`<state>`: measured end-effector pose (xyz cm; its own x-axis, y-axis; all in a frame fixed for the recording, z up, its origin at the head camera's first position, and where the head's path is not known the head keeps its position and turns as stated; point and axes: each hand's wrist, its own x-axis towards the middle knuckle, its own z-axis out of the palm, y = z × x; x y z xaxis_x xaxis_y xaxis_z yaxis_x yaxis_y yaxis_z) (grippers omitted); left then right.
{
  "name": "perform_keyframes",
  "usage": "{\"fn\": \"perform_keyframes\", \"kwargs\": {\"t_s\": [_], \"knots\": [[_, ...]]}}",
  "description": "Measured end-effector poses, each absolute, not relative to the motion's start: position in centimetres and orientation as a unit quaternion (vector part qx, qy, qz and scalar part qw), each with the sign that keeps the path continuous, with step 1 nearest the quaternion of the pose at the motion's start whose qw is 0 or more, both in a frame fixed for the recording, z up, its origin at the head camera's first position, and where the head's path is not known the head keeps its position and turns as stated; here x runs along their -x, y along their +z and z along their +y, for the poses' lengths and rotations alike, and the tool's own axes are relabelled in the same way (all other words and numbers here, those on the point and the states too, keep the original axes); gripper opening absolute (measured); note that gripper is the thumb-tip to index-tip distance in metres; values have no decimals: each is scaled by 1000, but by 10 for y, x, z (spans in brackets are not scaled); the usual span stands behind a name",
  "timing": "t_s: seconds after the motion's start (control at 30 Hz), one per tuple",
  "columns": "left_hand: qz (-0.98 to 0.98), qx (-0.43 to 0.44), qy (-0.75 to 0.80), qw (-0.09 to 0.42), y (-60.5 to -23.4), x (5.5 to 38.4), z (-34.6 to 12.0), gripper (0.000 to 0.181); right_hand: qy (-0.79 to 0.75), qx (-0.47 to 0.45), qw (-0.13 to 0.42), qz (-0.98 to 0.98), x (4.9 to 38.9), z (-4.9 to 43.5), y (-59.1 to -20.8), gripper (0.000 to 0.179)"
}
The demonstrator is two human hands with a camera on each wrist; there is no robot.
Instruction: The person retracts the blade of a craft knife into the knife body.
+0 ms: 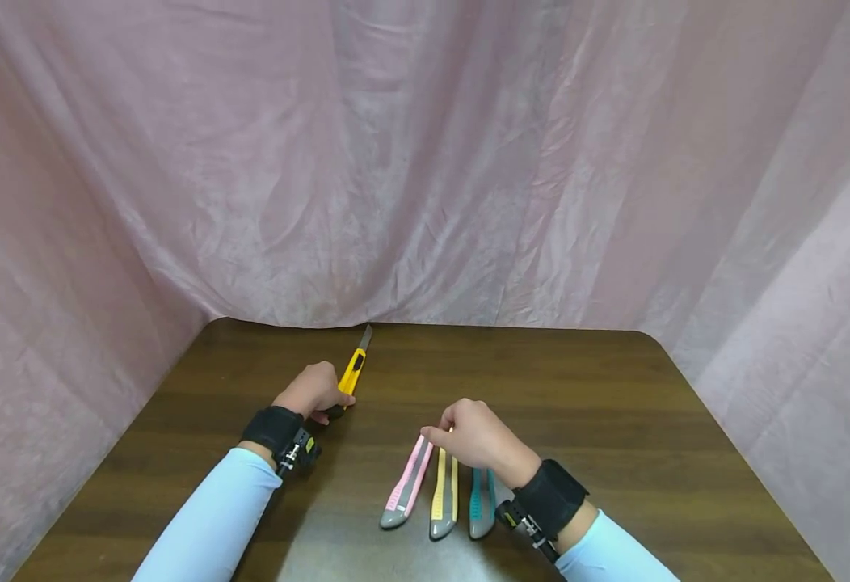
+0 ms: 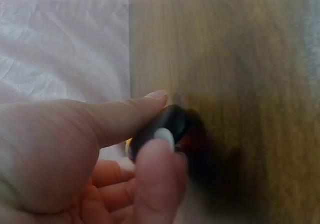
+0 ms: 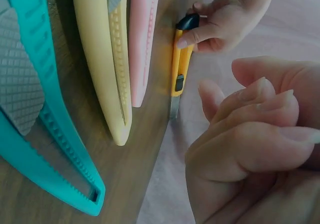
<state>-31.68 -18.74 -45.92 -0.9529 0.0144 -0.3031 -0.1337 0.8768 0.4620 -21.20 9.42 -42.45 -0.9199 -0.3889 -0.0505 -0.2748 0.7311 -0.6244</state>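
Note:
My left hand (image 1: 316, 390) pinches a yellow utility knife (image 1: 353, 372) by its black end, with the blade out and pointing toward the far edge. In the left wrist view, the thumb and a fingertip press on that black end (image 2: 175, 121). Over the far ends of three more cutters hangs my right hand (image 1: 479, 436), fingers loosely curled and holding nothing. Those cutters are a pink one (image 1: 414, 478), a pale yellow one (image 1: 437, 501) and a teal one (image 1: 476, 505), each with a grey end toward me. The right wrist view shows the teal cutter (image 3: 42, 43) closest.
A dark brown wooden table (image 1: 578, 380) with rounded far corners lies under everything. Pinkish cloth (image 1: 425, 162) hangs behind it and along both sides. Each wrist wears a black strap (image 1: 552, 505) with a small camera.

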Motion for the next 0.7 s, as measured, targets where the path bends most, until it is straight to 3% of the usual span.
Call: {"fn": "perform_keyframes", "kwargs": {"t_s": [0.17, 0.4, 0.7], "knots": [[936, 7, 330, 120, -458, 303, -181, 34, -350, 177, 84, 916, 219, 101, -429, 43], [872, -87, 469, 105, -447, 261, -139, 41, -508, 162, 74, 842, 243, 108, -433, 28], [792, -199, 567, 108, -442, 216, -85, 37, -663, 140, 9, 736, 252, 104, -412, 34]]}}
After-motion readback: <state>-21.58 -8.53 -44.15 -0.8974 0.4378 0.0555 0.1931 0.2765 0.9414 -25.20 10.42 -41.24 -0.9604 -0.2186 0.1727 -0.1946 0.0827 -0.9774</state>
